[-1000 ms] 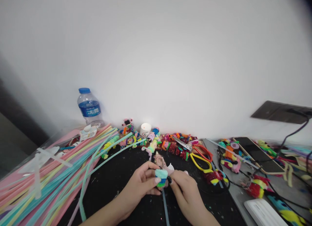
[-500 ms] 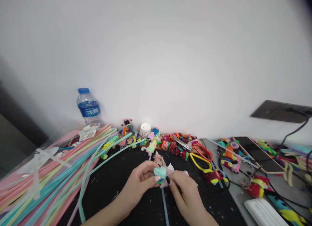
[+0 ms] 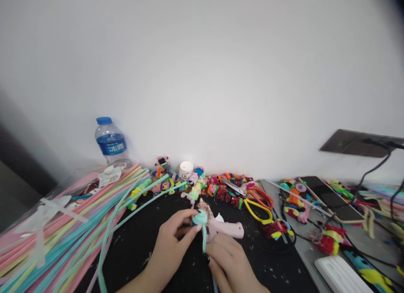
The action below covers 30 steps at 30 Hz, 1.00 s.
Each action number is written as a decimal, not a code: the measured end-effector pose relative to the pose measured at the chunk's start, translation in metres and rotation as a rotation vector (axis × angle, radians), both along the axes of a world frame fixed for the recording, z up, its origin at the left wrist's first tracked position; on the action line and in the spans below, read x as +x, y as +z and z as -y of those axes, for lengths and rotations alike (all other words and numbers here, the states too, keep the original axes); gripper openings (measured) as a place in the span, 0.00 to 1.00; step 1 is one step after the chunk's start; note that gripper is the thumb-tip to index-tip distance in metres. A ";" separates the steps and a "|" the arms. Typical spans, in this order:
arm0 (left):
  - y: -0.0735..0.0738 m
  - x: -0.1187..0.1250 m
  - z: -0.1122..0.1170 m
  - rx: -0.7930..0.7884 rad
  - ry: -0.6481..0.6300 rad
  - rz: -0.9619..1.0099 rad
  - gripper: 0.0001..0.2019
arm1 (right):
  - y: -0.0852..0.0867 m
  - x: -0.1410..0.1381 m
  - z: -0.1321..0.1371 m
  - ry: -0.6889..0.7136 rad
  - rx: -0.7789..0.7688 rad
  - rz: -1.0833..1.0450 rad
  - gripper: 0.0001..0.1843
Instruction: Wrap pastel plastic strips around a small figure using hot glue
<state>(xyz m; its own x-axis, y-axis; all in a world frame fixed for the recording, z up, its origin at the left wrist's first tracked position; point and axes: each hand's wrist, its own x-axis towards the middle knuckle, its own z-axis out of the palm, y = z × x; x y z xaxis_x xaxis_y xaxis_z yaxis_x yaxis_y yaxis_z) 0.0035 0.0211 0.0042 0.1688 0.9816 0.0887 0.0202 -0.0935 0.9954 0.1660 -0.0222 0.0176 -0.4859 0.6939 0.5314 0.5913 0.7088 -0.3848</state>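
Note:
Between the thumb and fingers of my left hand [image 3: 174, 239] is a small round coil of mint-green pipe cleaner [image 3: 199, 217], with some blue under its left side. A short mint strand runs down from the coil to my right hand [image 3: 229, 259], whose fingers are closed on its lower end. Just behind that hand lies a pale pink glue gun [image 3: 232, 230], its nozzle end crusted and brownish. Part of the glue gun is hidden by my hands. A translucent stick [image 3: 215, 284] shows below, beside my right fingers.
Pipe cleaners [image 3: 63, 238] spread over the left side, near a water bottle [image 3: 112, 143]. Scissors [image 3: 257, 204] lie right of the glue gun. Small pipe-cleaner figures line the wall around a white paper cup [image 3: 186, 170]. At right are a phone [image 3: 330, 198], cables and a white device [image 3: 342, 276].
My right hand has moved down and toward me, and a mint strand now stretches between my hands. The glue gun's handle has come into sight. The view has shifted slightly.

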 end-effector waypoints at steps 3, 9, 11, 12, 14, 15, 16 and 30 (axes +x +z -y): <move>0.001 0.000 0.000 -0.031 -0.011 0.069 0.10 | 0.000 -0.001 0.000 0.035 -0.023 -0.034 0.11; 0.008 0.000 -0.007 -0.331 -0.031 0.489 0.13 | -0.003 0.015 -0.004 -0.203 -0.100 -0.300 0.11; 0.008 0.000 -0.009 -0.372 -0.028 0.563 0.14 | -0.009 0.020 -0.008 -0.408 -0.051 -0.233 0.14; 0.007 0.000 -0.009 -0.385 -0.028 0.591 0.15 | -0.011 0.021 -0.009 -0.477 -0.051 -0.160 0.17; 0.006 0.000 -0.010 -0.407 -0.031 0.632 0.16 | -0.015 0.021 -0.012 -0.559 -0.087 -0.016 0.24; 0.006 0.000 -0.010 -0.416 -0.035 0.648 0.16 | -0.015 0.020 -0.012 -0.583 -0.115 0.038 0.26; 0.005 0.000 -0.010 -0.425 -0.038 0.659 0.16 | -0.016 0.019 -0.013 -0.599 -0.148 0.075 0.27; 0.004 -0.001 -0.013 -0.426 0.004 0.639 0.17 | -0.018 0.030 -0.020 -0.593 -0.217 -0.145 0.26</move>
